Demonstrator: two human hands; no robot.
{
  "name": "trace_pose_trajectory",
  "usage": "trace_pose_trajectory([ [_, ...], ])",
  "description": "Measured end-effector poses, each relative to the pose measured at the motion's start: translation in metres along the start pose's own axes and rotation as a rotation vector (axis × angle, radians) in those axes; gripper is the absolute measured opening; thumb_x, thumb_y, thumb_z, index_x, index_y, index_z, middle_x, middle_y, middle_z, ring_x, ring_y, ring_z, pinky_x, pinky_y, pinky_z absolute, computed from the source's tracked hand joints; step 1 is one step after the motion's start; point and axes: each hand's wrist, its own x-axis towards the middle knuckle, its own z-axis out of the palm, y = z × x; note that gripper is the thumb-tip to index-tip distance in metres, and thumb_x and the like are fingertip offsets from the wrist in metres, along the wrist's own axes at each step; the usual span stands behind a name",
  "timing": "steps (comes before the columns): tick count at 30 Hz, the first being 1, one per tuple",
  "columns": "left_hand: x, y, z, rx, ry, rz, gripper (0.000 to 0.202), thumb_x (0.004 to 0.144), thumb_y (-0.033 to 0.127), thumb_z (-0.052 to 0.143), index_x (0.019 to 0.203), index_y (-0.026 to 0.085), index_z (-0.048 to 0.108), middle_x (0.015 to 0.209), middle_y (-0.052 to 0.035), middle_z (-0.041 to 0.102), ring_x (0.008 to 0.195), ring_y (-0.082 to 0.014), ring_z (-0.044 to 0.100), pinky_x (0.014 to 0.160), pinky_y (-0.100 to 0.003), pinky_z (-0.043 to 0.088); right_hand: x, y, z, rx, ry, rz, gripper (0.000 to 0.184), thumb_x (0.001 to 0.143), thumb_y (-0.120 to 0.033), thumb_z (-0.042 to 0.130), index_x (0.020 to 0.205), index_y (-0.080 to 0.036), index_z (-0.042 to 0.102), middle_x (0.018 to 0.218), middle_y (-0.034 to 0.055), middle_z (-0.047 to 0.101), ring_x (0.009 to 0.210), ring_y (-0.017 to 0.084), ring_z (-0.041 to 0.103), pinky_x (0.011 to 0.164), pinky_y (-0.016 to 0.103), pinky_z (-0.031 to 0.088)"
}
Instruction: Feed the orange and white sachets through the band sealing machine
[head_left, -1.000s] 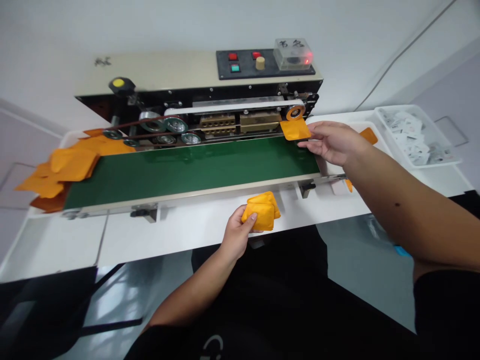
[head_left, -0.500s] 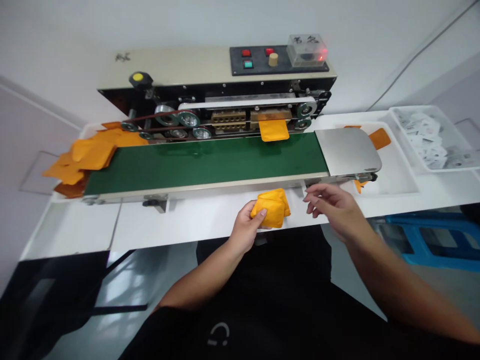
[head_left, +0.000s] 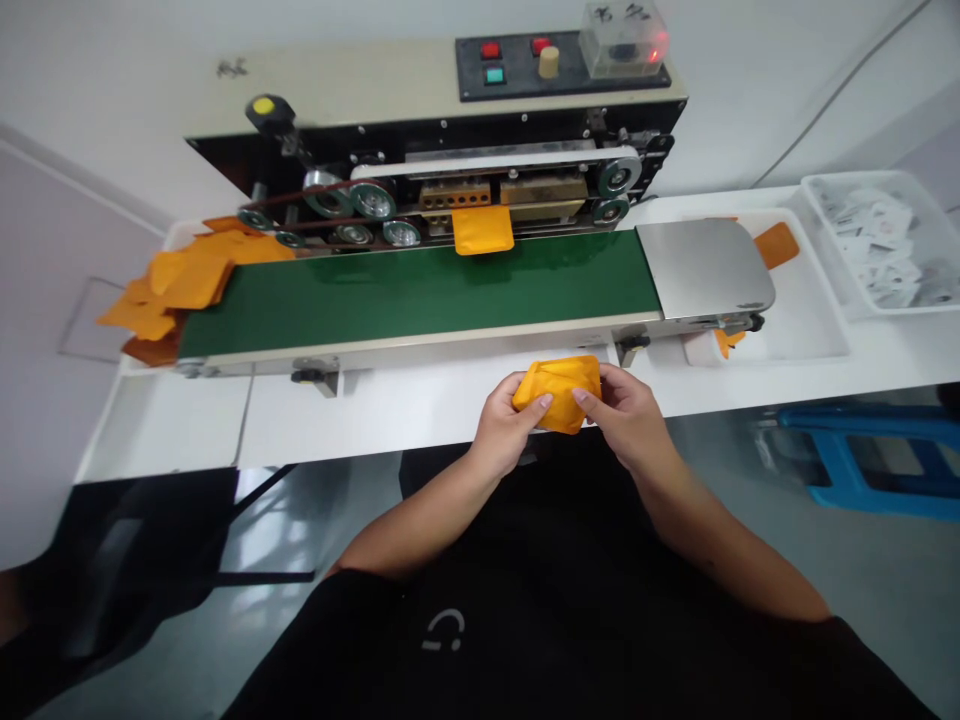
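A small stack of yellow-orange pouches [head_left: 564, 385] is held between both hands, just in front of the white table's near edge. My left hand [head_left: 506, 420] is closed on the left side of the stack, its thumb on top. My right hand [head_left: 630, 410] grips the right side, thumb also pressed on the top pouch. Behind them stands a band sealing machine [head_left: 337, 100] with a green conveyor belt [head_left: 375, 310]. One yellow pouch [head_left: 484, 232] hangs from its sealing band over the belt.
Orange pouches [head_left: 184, 280] are heaped at the belt's left end. A metal plate [head_left: 701, 268] extends the right end, above a white tray [head_left: 814, 320] with an orange pouch [head_left: 777, 245]. Farther right sits a clear bin [head_left: 892, 240] of white packets. A blue stool [head_left: 862, 450] stands below.
My right hand has moved left and taken hold of the pouch stack alongside my left hand. The pouch in the sealing machine has travelled left. The camera view has shifted slightly.
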Motion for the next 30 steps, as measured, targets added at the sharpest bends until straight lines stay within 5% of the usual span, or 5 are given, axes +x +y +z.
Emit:
trace_pose_trajectory([
  [12, -0.001, -0.002, -0.003, 0.019, 0.029, 0.01, 0.053, 0.077, 0.053, 0.096, 0.111, 0.019, 0.074, 0.099, -0.0043, 0.076, 0.086, -0.0184, 0.07, 0.077, -0.027, 0.058, 0.009, -0.003, -0.002, 0.174, 0.27, -0.04, 0.024, 0.087, -0.043, 0.086, 0.093, -0.023, 0.074, 0.085, 0.0014, 0.071, 0.067, 0.012, 0.062, 0.05, 0.02, 0.046],
  [19, 0.0, -0.005, -0.009, 0.024, 0.032, 0.01, 0.05, 0.079, 0.053, 0.094, 0.11, 0.019, 0.074, 0.099, -0.0038, 0.075, 0.087, -0.0181, 0.068, 0.079, -0.027, 0.057, 0.015, -0.013, -0.014, 0.186, 0.312, 0.007, 0.049, 0.083, -0.037, 0.085, 0.128, -0.031, 0.068, 0.1, -0.001, 0.069, 0.074, 0.012, 0.066, 0.052, 0.02, 0.052],
  [23, -0.001, -0.004, -0.01, 0.03, 0.04, 0.003, 0.049, 0.079, 0.052, 0.094, 0.11, 0.019, 0.074, 0.099, -0.0038, 0.075, 0.085, -0.0175, 0.068, 0.079, -0.027, 0.057, 0.014, -0.02, -0.02, 0.217, 0.194, 0.084, 0.075, 0.081, -0.033, 0.087, 0.149, -0.044, 0.056, 0.126, -0.0002, 0.07, 0.096, 0.018, 0.074, 0.073, 0.032, 0.066],
  [26, -0.001, -0.004, -0.011, 0.032, 0.042, -0.004, 0.048, 0.079, 0.052, 0.094, 0.108, 0.019, 0.074, 0.098, -0.004, 0.075, 0.086, -0.0181, 0.068, 0.078, -0.027, 0.057, 0.011, -0.021, -0.023, 0.248, 0.17, 0.097, 0.061, 0.079, -0.036, 0.09, 0.134, -0.04, 0.065, 0.132, 0.001, 0.07, 0.107, 0.022, 0.075, 0.08, 0.036, 0.067],
  [30, -0.002, -0.005, -0.013, 0.032, 0.043, -0.003, 0.048, 0.079, 0.052, 0.094, 0.108, 0.019, 0.074, 0.096, -0.0033, 0.074, 0.085, -0.0175, 0.067, 0.077, -0.026, 0.056, 0.008, -0.019, -0.029, 0.303, 0.221, 0.058, 0.038, 0.079, -0.041, 0.092, 0.106, -0.03, 0.066, 0.114, -0.0001, 0.074, 0.099, 0.02, 0.075, 0.089, 0.041, 0.066],
])
